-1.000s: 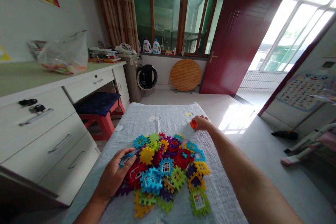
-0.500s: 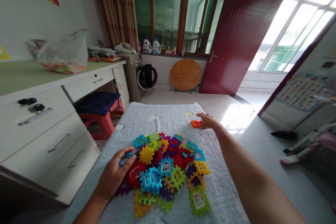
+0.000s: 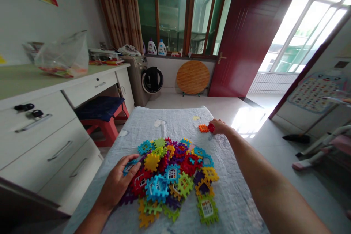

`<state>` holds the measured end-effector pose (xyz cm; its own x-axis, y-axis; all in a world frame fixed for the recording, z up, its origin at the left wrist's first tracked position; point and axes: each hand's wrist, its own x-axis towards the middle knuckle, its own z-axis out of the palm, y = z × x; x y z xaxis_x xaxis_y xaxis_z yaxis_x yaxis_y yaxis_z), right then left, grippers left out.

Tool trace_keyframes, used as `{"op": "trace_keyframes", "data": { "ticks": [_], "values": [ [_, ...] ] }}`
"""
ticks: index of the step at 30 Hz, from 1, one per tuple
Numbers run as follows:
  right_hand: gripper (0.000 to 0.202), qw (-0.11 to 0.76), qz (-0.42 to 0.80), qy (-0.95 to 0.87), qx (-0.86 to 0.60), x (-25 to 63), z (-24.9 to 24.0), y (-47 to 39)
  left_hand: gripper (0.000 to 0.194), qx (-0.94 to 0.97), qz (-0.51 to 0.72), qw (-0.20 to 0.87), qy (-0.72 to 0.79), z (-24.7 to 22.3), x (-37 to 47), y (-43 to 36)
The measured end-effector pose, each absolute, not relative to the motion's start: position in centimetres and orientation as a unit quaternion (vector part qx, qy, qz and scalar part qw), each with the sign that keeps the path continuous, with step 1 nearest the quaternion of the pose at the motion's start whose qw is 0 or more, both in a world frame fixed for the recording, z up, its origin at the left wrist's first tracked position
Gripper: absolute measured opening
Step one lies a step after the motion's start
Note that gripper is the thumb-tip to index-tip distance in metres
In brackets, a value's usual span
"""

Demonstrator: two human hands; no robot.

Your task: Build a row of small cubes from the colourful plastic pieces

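Our right hand [image 3: 219, 127] pinches a red interlocking block [image 3: 211, 127], partly finger-hidden, beside an orange block [image 3: 203, 128] on the cloth [image 3: 175, 119]; our left hand [image 3: 118, 178] half-covers a blue block [image 3: 129, 167], whether gripping we can't tell.

Single camera rode on person's head, close above near end of table [image 3: 148, 119], I noted. Faced forward and down, along table toward far edge. Bottom of view cut table short; both far corners sat well inside. Left hand [image 3: 117, 179] showed near lens by left edge, right hand [image 3: 219, 127] farther off near far right corner. Wide view reached window [image 3: 172, 11] beyond far edge, desk [image 3: 16, 84] past left edge, door [image 3: 236, 44] beyond far right corner.
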<state>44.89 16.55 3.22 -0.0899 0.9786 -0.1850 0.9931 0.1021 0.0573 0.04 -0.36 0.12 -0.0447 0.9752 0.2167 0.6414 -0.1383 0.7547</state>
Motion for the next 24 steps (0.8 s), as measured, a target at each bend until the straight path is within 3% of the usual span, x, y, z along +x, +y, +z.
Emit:
{"op": "trace_keyframes", "data": {
  "ticks": [18, 24],
  "values": [
    [0.038, 0.108, -0.035, 0.734, 0.669, 45.08, 3.16, 16.95, 0.047, 0.655, 0.368, 0.234, 0.617, 0.31, 0.16, -0.32],
    [0.052, 0.104, -0.037, 0.733, 0.672, 45.14, 3.23, 16.88, 0.045, 0.658, 0.37, 0.226, 0.616, 0.32, 0.1, -0.3]
  ]
}}
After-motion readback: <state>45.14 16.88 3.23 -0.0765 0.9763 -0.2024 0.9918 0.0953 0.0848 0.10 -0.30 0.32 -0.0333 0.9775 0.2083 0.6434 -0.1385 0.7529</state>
